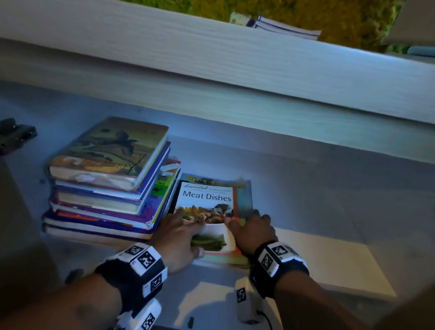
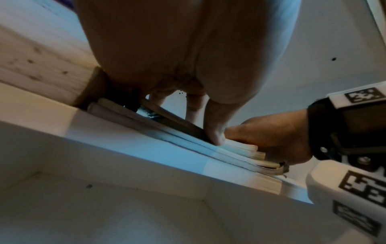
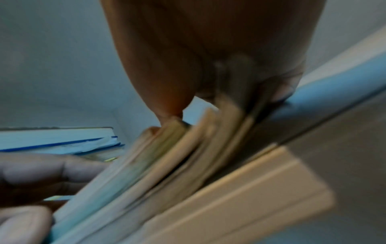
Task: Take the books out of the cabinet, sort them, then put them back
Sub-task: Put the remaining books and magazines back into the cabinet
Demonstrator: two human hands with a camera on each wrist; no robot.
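Observation:
A low pile of thin books, with the "Meat Dishes" cookbook (image 1: 205,198) on top, lies on the cabinet shelf (image 1: 342,200). My left hand (image 1: 181,231) has its fingers on the cover and its thumb at the pile's front edge (image 2: 240,153). My right hand (image 1: 250,225) grips the pile's right side, thumb on top and fingers round the edge; the pile (image 3: 167,165) is blurred in the right wrist view. A taller stack of several thicker books (image 1: 106,179) stands right beside the pile on the left.
The shelf board above (image 1: 223,57) overhangs the opening, and more books (image 1: 286,29) lie on top of it. A door hinge (image 1: 5,138) sits on the left wall. Bare shelf stretches to the right of the pile.

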